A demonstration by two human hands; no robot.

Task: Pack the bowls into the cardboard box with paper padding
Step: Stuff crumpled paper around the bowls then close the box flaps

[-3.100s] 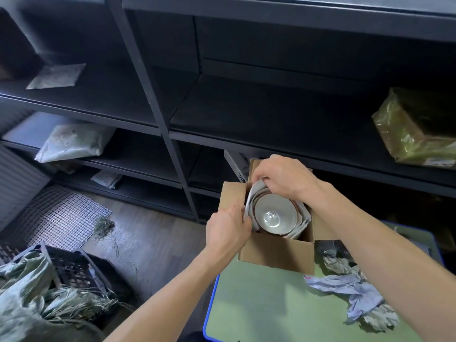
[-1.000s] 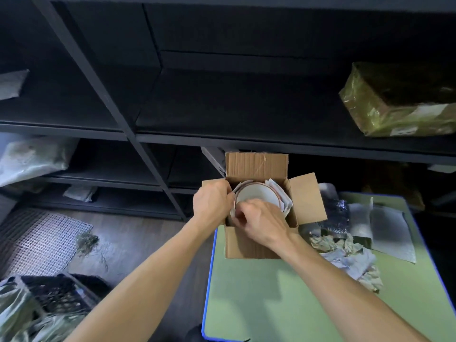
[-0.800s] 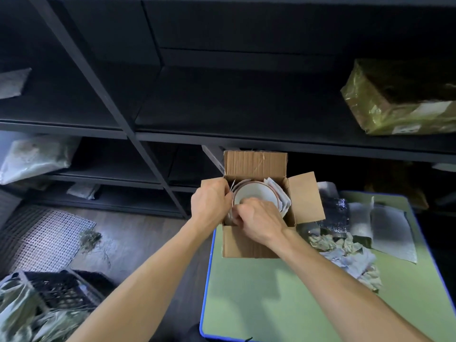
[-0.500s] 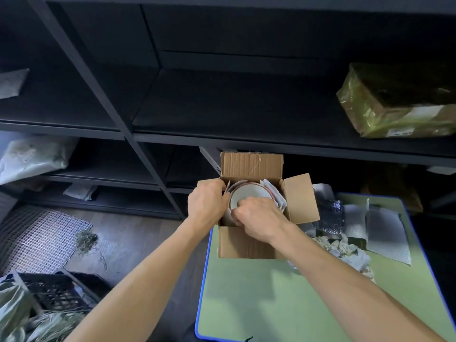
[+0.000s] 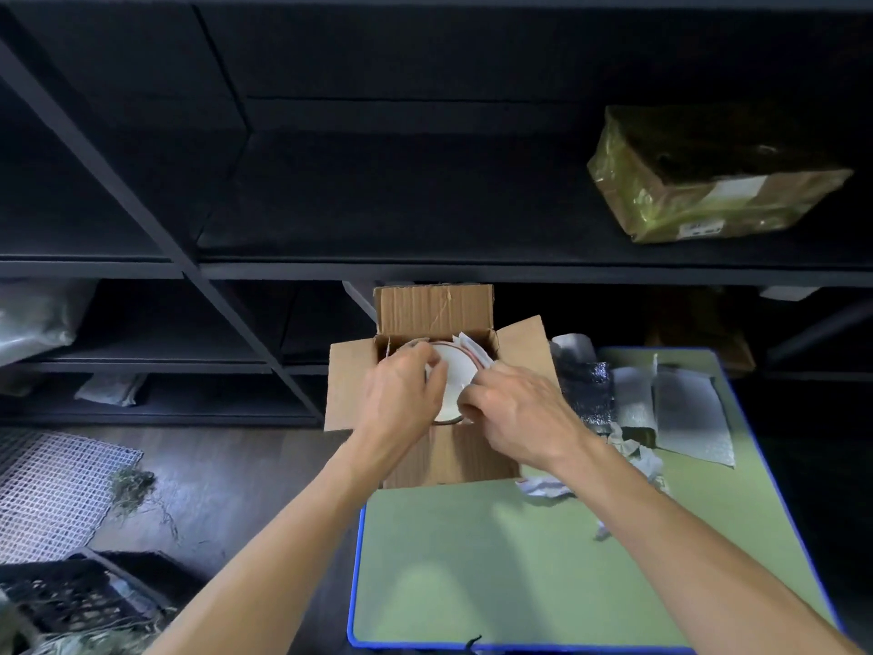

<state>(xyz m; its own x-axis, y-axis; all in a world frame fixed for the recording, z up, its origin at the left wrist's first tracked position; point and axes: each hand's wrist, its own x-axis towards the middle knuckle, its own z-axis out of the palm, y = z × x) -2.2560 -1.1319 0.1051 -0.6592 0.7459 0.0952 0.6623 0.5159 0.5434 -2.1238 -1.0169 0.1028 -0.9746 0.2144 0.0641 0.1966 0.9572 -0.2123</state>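
While tucking paper padding (image 5: 467, 345) round the bowl (image 5: 453, 371) inside the cardboard box (image 5: 453, 456) at the table's (image 5: 519, 560) far-left corner, with left hand (image 5: 401, 394) gripping its rim and right hand (image 5: 515, 413) pinching the padding, likely needs gentle pressing next.

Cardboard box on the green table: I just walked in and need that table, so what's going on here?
A person is packing a bowl into the cardboard box at the green table's far edge. The left hand and right hand both grip the bowl's rim inside the open box, with white paper tucked beside it. More crumpled paper lies on the table to the right.
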